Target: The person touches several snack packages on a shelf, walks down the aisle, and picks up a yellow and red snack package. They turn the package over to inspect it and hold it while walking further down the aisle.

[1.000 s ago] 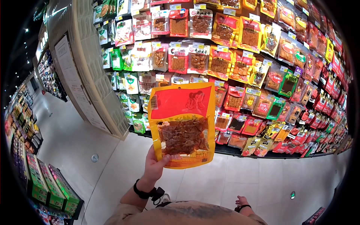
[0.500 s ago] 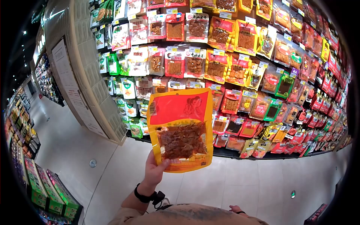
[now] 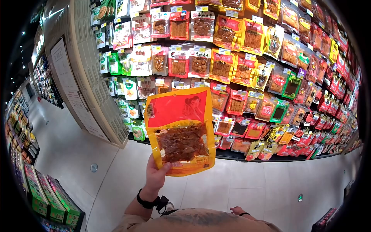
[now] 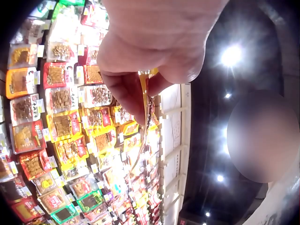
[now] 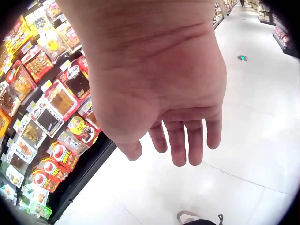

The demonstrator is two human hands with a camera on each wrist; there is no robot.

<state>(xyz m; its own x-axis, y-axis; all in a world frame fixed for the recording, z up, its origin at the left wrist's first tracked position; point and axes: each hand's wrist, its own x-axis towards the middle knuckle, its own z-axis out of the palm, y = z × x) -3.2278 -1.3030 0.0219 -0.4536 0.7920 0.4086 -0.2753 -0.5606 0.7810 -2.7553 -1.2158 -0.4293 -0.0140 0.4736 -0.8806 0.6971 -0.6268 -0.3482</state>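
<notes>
My left hand (image 3: 155, 176) pinches a yellow and red snack packet (image 3: 179, 108) by its lower left corner, thumb across the front. Through the packet's clear window show dark brown, glossy pieces. It is held up in front of the shelves, leaning slightly to the left in the head view. Seen from the left wrist, the packet (image 4: 146, 105) is edge-on between the thumb and fingers. My right hand (image 5: 161, 98) hangs low at my side with fingers loose and nothing in it; the head view shows just part of it past my clothing.
A wall rack of hanging snack packets (image 3: 222, 67) fills the view ahead, with price tags above the rows. To its left stands a pillar with a framed white notice (image 3: 71, 89). Green boxes (image 3: 50, 191) are stacked at lower left. Pale floor tiles (image 3: 247, 181) lie below.
The packet and left hand have shifted slightly left in the head view, and the packet tilts a little more. The right hand has drawn back, showing less beside my clothing.
</notes>
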